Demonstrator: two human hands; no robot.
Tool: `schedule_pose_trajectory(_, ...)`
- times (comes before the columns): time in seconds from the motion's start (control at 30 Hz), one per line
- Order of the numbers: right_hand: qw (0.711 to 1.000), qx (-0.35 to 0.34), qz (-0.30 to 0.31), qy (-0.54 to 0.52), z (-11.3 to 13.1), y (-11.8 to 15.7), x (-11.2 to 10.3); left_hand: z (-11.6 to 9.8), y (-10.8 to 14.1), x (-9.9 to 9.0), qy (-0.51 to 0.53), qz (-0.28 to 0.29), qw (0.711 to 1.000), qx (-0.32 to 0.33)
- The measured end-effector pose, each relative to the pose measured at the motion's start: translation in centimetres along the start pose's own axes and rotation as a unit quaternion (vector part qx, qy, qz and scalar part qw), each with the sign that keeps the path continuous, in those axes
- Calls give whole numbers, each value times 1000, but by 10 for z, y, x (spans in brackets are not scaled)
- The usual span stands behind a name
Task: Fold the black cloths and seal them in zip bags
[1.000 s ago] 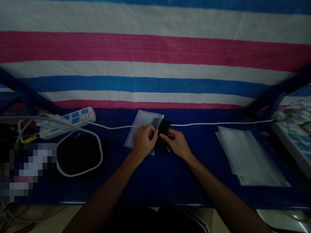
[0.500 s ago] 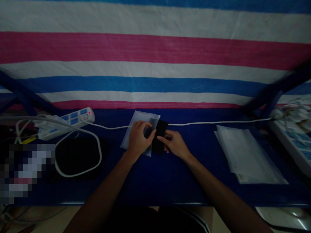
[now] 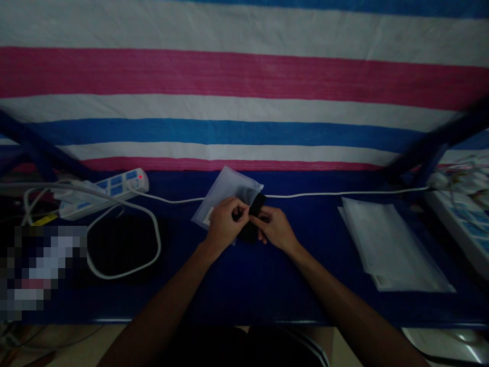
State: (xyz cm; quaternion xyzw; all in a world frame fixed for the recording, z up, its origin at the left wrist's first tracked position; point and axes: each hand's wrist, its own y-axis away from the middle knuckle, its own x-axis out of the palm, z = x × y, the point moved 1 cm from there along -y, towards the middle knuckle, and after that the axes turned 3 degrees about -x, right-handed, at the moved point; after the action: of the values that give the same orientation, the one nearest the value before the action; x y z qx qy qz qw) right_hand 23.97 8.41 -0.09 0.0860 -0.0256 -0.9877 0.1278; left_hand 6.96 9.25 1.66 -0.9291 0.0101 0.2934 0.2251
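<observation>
Head view, looking down on a dark blue table:

1. Left hand is curled nearly shut, pinching a flat black fabric pad at the mouth of a clear plastic bag.
2. Right hand is half closed, its fingers gripping the pad from the right side.
3. Pad and bag lie mid-table, the hands touching; a white plastic power strip sits far left, and a stack of white paper sheets lies right.

My left hand and right hand cover most of the black piece, so I can't make out its shape, and they hide part of the clear bag. The label is too small to read. A patch at lower left is blurred into blocks, and the power strip runs off the right edge.
</observation>
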Motion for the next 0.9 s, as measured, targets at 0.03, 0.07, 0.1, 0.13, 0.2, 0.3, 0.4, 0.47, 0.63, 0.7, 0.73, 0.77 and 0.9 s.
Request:
schedule_pose_trajectory(0.03, 1000, -3, -6, -4, 0, 0, 1, -2, 1, 1, 11, -2, 1000, 7)
schedule_pose_trajectory(0.07, 1000, -10, -13, -8, -1, 0, 3, -4, 3, 3, 21, -4, 1000, 15)
schedule_pose_trajectory(0.1, 1000, -17, -22, -13, -2, 0, 4, -6, 5, 5, 29, -6, 999, 24)
schedule_pose_trajectory(0.13, 999, -24, -34, -19, -2, 0, 5, -7, 6, 7, 34, -9, 999, 33)
schedule_pose_trajectory(0.2, 997, -30, -57, -37, -4, -1, 7, -10, 9, 11, 38, -15, 998, 54)
schedule_pose_trajectory(0.3, 996, -29, -71, -53, -5, -3, 6, -10, 12, 14, 39, -18, 996, 80)
schedule_pose_trajectory(0.4, 996, -34, -72, -41, -7, -4, 5, -9, 13, 15, 43, -21, 995, 92)
schedule_pose_trajectory(0.47, 995, -55, -86, -12, -9, -5, 4, -10, 14, 17, 47, -23, 994, 100)
schedule_pose_trajectory(0.63, 990, -101, -88, 35, -13, -5, 7, -17, 18, 23, 60, -27, 991, 118)
schedule_pose_trajectory(0.7, 990, -117, -79, 26, -12, -5, 8, -21, 20, 24, 70, -25, 989, 125)
schedule_pose_trajectory(0.73, 989, -128, -76, 19, -11, -5, 8, -22, 20, 25, 75, -22, 989, 129)
schedule_pose_trajectory(0.77, 988, -136, -73, 13, -10, -5, 7, -23, 20, 24, 79, -19, 988, 131)
schedule_pose_trajectory(0.9, 995, -99, -25, -20, -5, -6, 1, -19, 14, 12, 55, -24, 989, 132)
